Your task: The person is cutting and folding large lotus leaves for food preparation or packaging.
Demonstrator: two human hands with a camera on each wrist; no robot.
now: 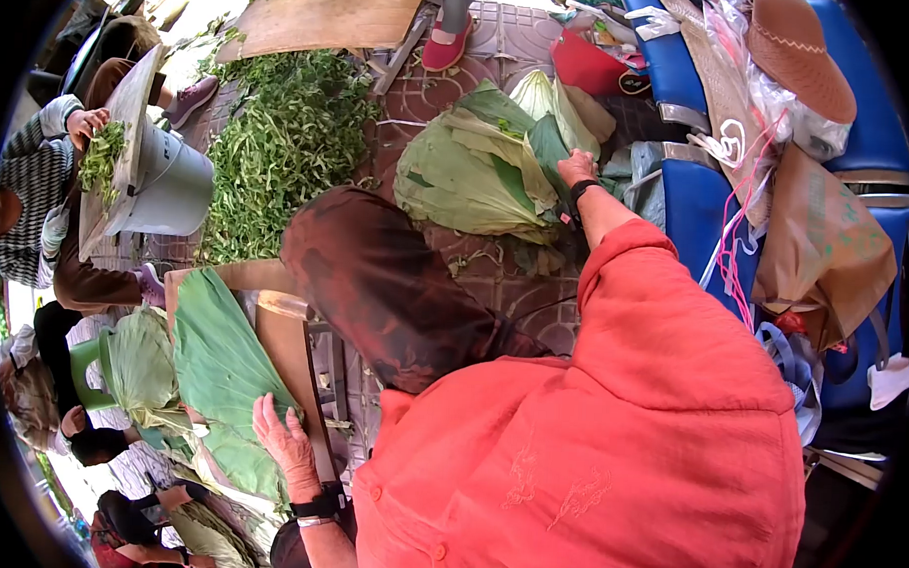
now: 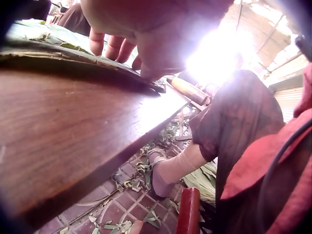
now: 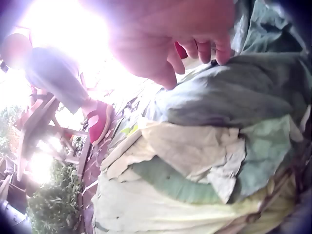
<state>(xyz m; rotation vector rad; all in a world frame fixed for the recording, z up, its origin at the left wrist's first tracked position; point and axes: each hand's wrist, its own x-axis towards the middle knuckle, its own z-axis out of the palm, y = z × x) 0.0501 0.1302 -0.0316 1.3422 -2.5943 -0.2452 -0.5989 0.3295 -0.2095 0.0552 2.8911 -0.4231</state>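
My left hand [image 1: 287,443] lies with spread fingers on the edge of a large green lotus leaf [image 1: 222,341], which covers part of a brown wooden board [image 1: 296,374]. In the left wrist view its fingertips [image 2: 113,48] rest along the leaf's edge. Out to the right, my right hand [image 1: 577,168] curls its fingers at the edge of a dark green leaf [image 1: 547,152]. That leaf tops a pile of large, dry, pale green lotus leaves [image 1: 463,169] on the paved floor. From the right wrist, the thumb and fingers meet the same folded leaf [image 3: 219,95].
A heap of cut greens [image 1: 279,143] covers the floor ahead. A wooden-handled tool [image 2: 185,90] lies at the board's far edge. Blue seats [image 1: 697,232] with bags stand right. At left, a person [image 1: 42,195] holds a board over a grey bucket [image 1: 173,179]. More leaves [image 1: 142,358] lie left.
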